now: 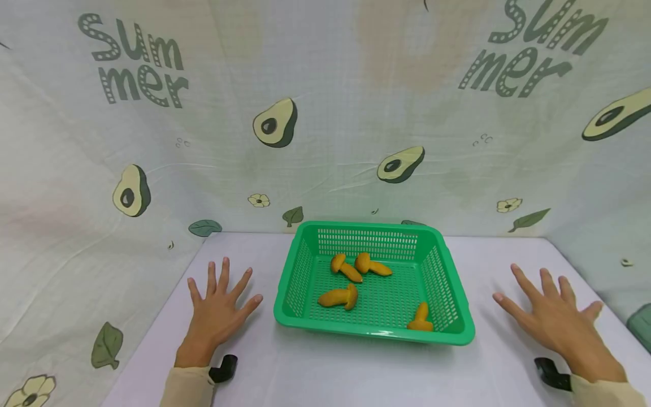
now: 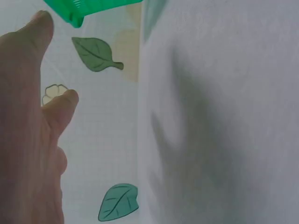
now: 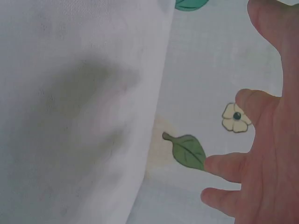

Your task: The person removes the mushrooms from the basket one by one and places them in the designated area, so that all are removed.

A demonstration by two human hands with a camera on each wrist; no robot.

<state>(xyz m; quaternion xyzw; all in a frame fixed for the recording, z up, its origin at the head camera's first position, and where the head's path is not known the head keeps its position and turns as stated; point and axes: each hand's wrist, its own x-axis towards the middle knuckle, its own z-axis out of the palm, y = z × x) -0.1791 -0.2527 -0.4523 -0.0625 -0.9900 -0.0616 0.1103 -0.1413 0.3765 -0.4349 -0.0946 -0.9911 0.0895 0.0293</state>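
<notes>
A green plastic basket [image 1: 376, 334] with slotted sides stands on the white table between my hands. Several orange-brown mushrooms lie in it: one mushroom [image 1: 347, 268] and another mushroom [image 1: 373, 265] toward the back, a third mushroom [image 1: 339, 297] at the left, and a smaller one near the front right corner. My left hand [image 1: 216, 311] is left of the basket, fingers spread and holding nothing. Over on the right, my right hand [image 1: 556, 314] also has its fingers spread, with nothing in it. Both wrist views show a hand's shadow on the tabletop.
The white tabletop [image 1: 346, 373] carries the basket. Behind it and along both sides hangs a pale cloth [image 1: 325, 73] printed with avocados, leaves, flowers and lettering. A dark wrist mount [image 1: 224, 368] sits by the left cuff, another mount [image 1: 551, 374] by the right.
</notes>
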